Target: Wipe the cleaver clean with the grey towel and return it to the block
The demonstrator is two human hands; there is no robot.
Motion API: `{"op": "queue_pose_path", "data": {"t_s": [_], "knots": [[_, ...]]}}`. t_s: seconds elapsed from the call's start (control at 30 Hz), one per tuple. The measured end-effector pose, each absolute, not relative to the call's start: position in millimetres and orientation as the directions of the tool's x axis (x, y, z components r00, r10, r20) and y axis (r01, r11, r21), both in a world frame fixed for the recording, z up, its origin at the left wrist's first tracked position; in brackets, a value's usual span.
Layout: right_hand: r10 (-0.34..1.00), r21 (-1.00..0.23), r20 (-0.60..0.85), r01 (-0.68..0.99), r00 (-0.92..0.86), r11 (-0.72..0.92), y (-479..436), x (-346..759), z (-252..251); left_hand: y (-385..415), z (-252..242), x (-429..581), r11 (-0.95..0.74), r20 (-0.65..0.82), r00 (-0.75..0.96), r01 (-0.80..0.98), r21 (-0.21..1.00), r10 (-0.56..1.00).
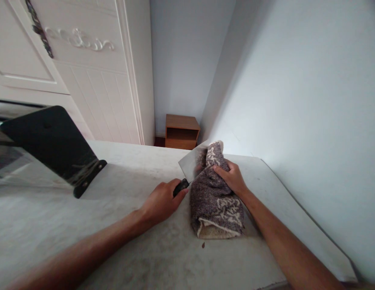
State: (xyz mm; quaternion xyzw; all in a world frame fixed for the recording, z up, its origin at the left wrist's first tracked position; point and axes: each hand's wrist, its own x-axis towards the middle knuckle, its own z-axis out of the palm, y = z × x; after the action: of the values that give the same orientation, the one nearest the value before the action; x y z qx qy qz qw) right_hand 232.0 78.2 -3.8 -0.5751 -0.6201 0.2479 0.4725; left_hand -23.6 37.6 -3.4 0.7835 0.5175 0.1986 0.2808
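Note:
My left hand (165, 200) is closed around the black handle of a cleaver (192, 164), whose broad shiny blade stands tilted above the table. A brown-grey cloth (216, 201) with a cream pattern and pale underside is folded against the blade's edge. My right hand (231, 176) grips the upper part of this cloth, thumb on the near side and fingers behind it. Part of the blade is hidden by the cloth. The cloth's lower end hangs down to the tabletop.
The pale table (139, 249) meets a white wall on the right. A black upright stand (54, 149) is at the left. A small brown speck (203, 245) lies near the cloth. Beyond are a white cabinet (99, 80) and a low brown nightstand (182, 131).

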Motion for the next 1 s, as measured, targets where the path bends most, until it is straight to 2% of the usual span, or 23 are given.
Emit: {"op": "queue_pose_path", "data": {"t_s": [0.3, 0.5, 0.77, 1.0], "knots": [[0.97, -0.881, 0.197, 0.41, -0.14, 0.238, 62.7, 204.6, -4.6, 37.7, -2.0, -20.2, -0.284, 0.015, 0.356, 0.717, 0.637, 0.934], [0.968, -0.95, 0.077, 0.277, -0.24, 0.144, 50.4, 185.9, -2.6, 38.1, -0.3, -20.2, -0.299, 0.031, 0.374, 0.687, 0.662, 0.927], [0.969, -0.926, -0.079, 0.377, -0.233, 0.015, 49.9, 188.1, 10.4, 35.8, 1.5, -18.7, -0.329, 0.044, 0.393, 0.699, 0.635, 0.919], [0.955, -0.907, -0.115, 0.421, -0.273, 0.011, 53.3, 196.7, 17.2, 36.2, -0.5, -19.6, -0.32, 0.057, 0.379, 0.68, 0.66, 0.924]]}}
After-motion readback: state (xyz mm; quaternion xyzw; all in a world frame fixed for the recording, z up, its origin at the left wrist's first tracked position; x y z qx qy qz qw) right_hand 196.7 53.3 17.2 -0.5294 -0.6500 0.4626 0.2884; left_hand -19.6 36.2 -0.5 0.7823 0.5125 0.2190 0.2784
